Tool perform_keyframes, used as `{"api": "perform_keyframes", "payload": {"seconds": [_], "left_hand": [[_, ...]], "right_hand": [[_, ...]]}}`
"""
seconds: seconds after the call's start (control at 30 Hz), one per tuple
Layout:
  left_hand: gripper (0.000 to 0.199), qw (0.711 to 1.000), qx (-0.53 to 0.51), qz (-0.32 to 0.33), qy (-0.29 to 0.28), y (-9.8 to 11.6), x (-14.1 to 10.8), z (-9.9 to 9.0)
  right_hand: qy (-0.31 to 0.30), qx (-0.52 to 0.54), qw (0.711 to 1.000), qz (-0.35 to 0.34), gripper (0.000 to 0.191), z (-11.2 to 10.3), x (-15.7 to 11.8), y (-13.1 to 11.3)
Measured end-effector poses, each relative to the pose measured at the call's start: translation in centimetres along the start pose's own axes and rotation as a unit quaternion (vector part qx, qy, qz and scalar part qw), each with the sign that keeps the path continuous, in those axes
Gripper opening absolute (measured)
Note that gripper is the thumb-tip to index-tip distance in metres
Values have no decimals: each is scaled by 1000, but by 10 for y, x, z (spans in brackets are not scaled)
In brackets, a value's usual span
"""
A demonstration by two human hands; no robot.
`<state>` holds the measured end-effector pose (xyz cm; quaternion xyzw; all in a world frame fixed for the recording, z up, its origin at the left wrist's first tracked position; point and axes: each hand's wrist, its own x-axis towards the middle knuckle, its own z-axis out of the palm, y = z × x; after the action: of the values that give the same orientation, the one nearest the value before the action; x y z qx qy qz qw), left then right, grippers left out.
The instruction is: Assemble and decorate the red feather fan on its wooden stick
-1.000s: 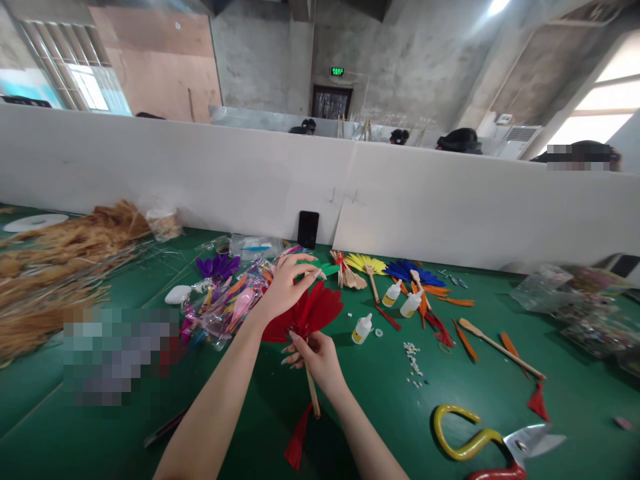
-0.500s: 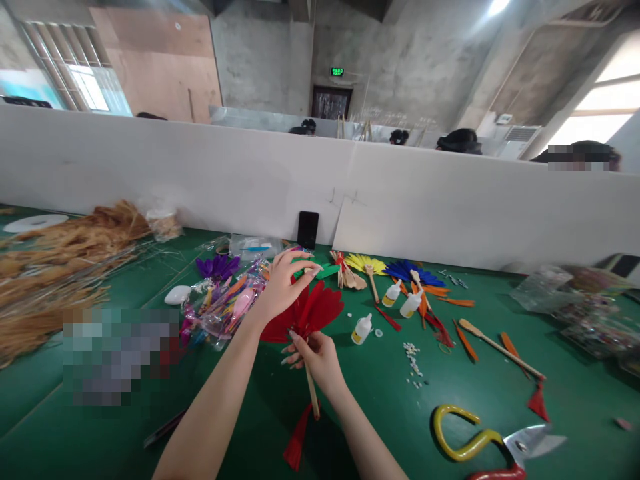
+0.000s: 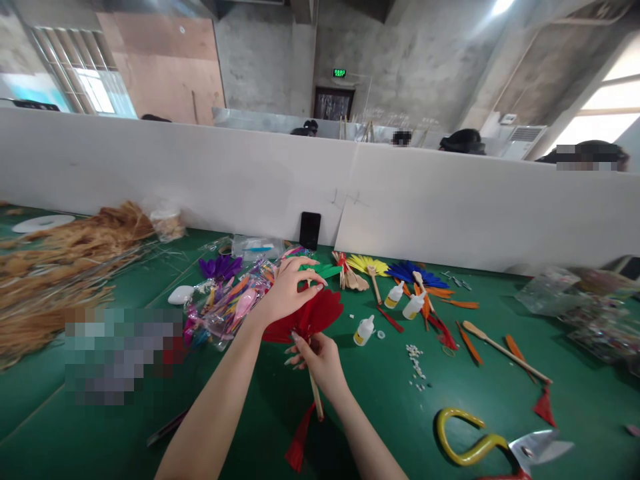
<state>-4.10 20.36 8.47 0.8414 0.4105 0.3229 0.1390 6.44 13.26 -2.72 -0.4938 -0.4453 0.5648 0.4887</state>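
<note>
A red feather fan (image 3: 323,313) with a wooden handle (image 3: 316,393) and a hanging red tassel (image 3: 301,437) is in front of me. My right hand (image 3: 320,357) is closed around the top of the handle, just below the feathers. Above, my left hand (image 3: 293,287) arches over the fan's upper left part, its fingers bent and spread, fingertips at the feathers' upper edge. Part of the fan is hidden behind my left hand and wrist. Green feathers (image 3: 327,271) lie just behind my left fingertips.
Glue bottles (image 3: 364,331), small white beads (image 3: 414,360) and a wooden stick (image 3: 505,350) lie to the right. Large scissors (image 3: 470,440) are at the front right. Yellow (image 3: 367,265) and blue fans (image 3: 417,275) lie behind. Bagged feathers (image 3: 235,303) and dried grass (image 3: 75,260) are left.
My left fingertips have come down slightly onto the upper edge of the red feathers. My right hand keeps its hold on the handle. The whole view has shifted a little.
</note>
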Motion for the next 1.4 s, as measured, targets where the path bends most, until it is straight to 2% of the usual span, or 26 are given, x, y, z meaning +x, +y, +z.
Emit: {"api": "perform_keyframes", "payload": {"seconds": [1.4], "left_hand": [[12, 998, -52, 30, 6, -3, 0, 4]], "right_hand": [[-6, 2, 1000, 8, 48, 1, 1, 3]]}}
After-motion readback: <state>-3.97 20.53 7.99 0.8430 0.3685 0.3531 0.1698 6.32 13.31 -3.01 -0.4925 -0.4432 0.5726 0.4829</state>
